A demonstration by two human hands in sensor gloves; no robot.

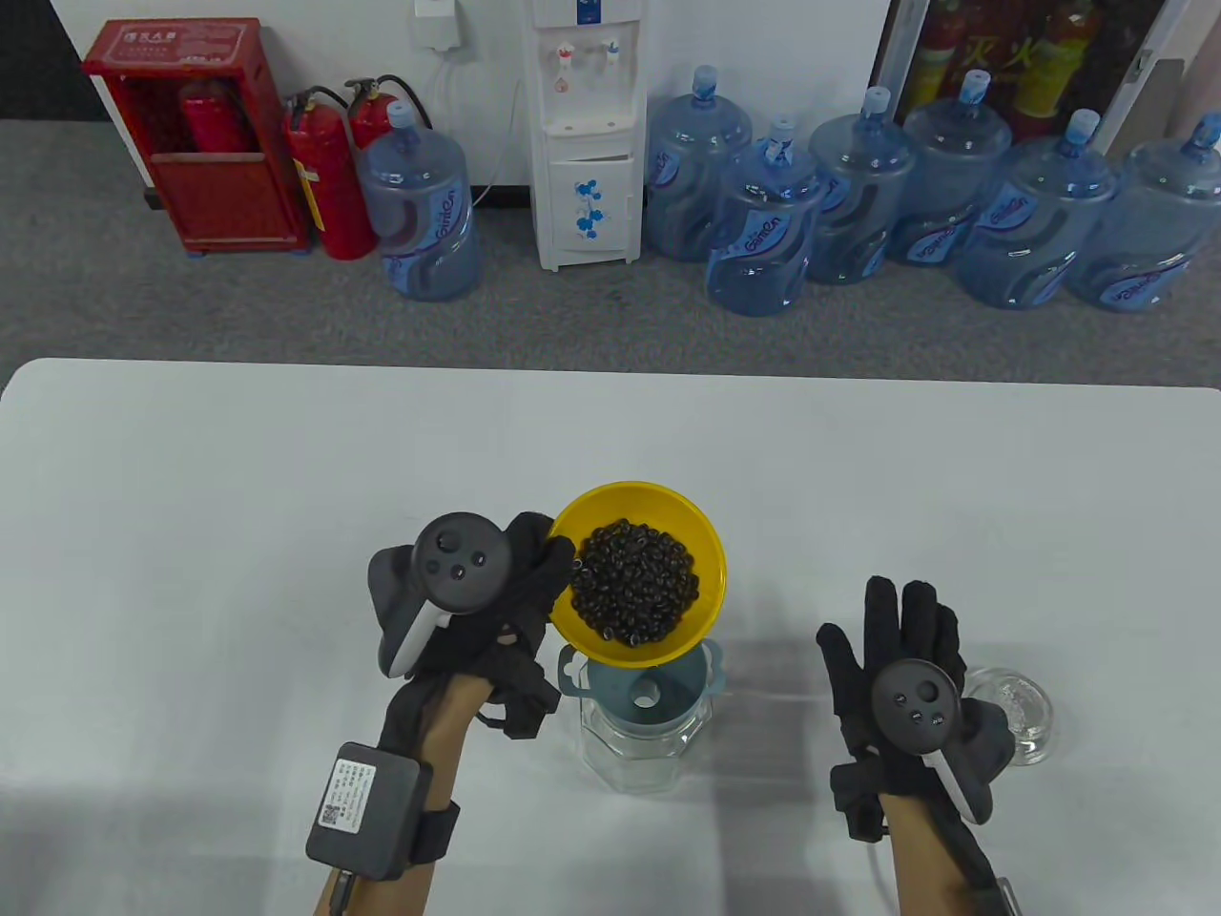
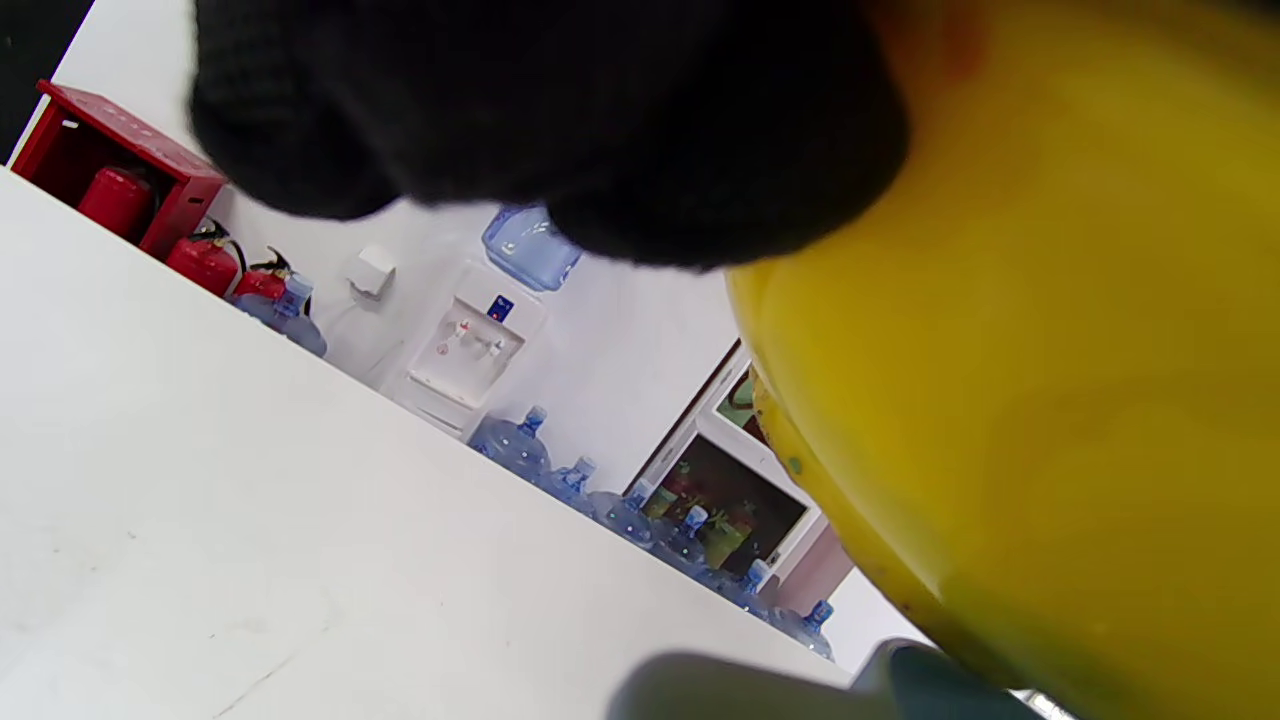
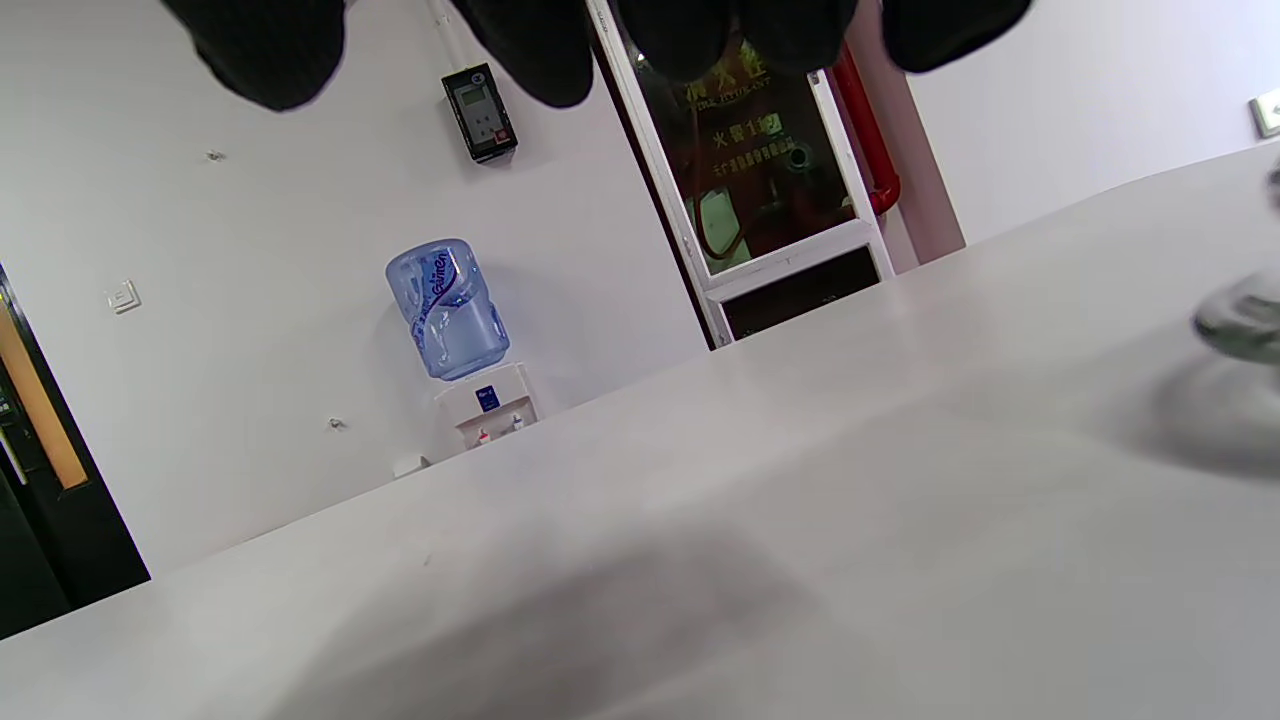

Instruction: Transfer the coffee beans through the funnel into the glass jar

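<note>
My left hand [image 1: 515, 596] grips the left rim of a yellow bowl [image 1: 701, 549] full of dark coffee beans [image 1: 634, 592] and holds it tilted above a grey-blue funnel [image 1: 649, 695]. The funnel sits in the mouth of a clear glass jar [image 1: 637, 754] near the table's front. In the left wrist view the bowl's yellow underside [image 2: 1040, 400] fills the right side, with the funnel's rim [image 2: 760, 690] at the bottom. My right hand [image 1: 901, 668] is open with fingers spread, empty, to the right of the jar. Its fingertips [image 3: 540, 50] hang in at the top of the right wrist view.
A glass jar lid [image 1: 1016, 711] lies on the white table [image 1: 238, 534] just right of my right hand; it shows blurred in the right wrist view [image 3: 1240, 320]. Beyond the table's far edge stand water bottles, a dispenser and fire extinguishers.
</note>
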